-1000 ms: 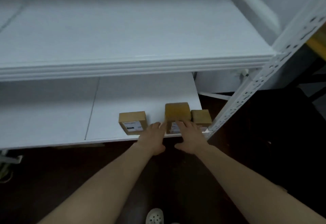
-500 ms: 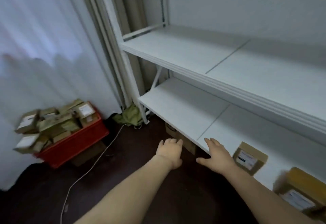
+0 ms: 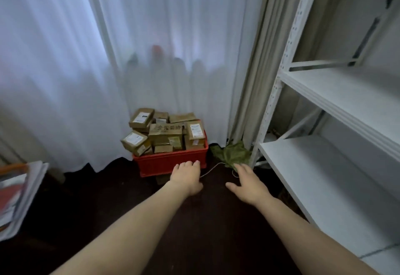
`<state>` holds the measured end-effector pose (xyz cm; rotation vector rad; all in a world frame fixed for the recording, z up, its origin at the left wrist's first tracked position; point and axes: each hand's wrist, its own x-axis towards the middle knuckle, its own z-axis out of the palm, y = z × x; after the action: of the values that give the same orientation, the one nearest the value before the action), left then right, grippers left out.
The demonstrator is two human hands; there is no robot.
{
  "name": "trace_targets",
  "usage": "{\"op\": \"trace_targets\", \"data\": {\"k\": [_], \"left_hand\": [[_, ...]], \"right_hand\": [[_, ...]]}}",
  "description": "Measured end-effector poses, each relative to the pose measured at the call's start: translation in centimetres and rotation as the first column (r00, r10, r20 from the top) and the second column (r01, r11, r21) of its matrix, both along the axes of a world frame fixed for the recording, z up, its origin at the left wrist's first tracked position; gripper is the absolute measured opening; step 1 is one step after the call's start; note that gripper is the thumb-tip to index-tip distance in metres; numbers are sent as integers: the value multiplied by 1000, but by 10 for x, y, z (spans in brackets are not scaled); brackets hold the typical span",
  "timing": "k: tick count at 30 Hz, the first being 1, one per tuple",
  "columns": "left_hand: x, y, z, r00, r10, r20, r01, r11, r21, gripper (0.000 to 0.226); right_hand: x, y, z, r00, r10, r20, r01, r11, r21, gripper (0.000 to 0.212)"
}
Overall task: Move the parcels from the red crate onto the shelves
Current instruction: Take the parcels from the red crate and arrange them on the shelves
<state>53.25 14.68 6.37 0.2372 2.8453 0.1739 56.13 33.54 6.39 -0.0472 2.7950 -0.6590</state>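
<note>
A red crate [image 3: 171, 163] stands on the dark floor against the white curtain, heaped with several brown cardboard parcels [image 3: 164, 133] bearing white labels. My left hand [image 3: 187, 176] reaches toward the crate's front wall, fingers relaxed and empty. My right hand [image 3: 249, 182] is stretched out to the right of the crate, fingers spread, holding nothing. The white shelves [image 3: 337, 179] stand on the right; the parts of them in view are bare.
A green cloth [image 3: 232, 155] lies bunched at the foot of the shelf post, with a thin white cable [image 3: 211, 169] running across the floor. A stack of papers [image 3: 15, 196] sits at the left edge. A beige curtain [image 3: 257, 80] hangs beside the shelf.
The view has swung left from the lower shelf with its placed parcels to the red crate. Both empty hands came off the shelf and now reach toward the crate.
</note>
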Motion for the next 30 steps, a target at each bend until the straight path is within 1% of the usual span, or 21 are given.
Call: {"op": "trace_targets", "data": {"k": [2,6,11,15,20,23,26,30], "left_hand": [[-30,-36,-2,999,53,6,-53,999,-1,81],[-79,-86,-16,991,126,33,-127,992,10,81],[-141,-113,-39,977,197,80,-200,980,27,80],[-195,-128,-53,960,269,79,-274,960,61,70],[-254,-152,-59,909,400,120,-409,911,54,60],[-284,-174,-58,871,474,126,-483,874,47,61],[-303,-197,-64,829,539,152,-548,836,26,57],[-341,-238,-73,787,593,170,-605,795,30,56]], "right_hand": [[-34,-33,-3,999,53,10,-53,999,12,72],[-94,-76,-12,994,99,54,-100,995,15,72],[-173,-97,-24,982,157,100,-161,986,34,73],[-251,-111,-38,974,207,90,-211,977,36,71],[-341,-133,-47,947,283,152,-284,959,-13,70],[-392,-153,-50,942,289,171,-285,957,-49,67],[-426,-180,-55,929,319,189,-311,948,-74,61],[-467,-222,-67,903,363,231,-350,932,-99,62]]}}
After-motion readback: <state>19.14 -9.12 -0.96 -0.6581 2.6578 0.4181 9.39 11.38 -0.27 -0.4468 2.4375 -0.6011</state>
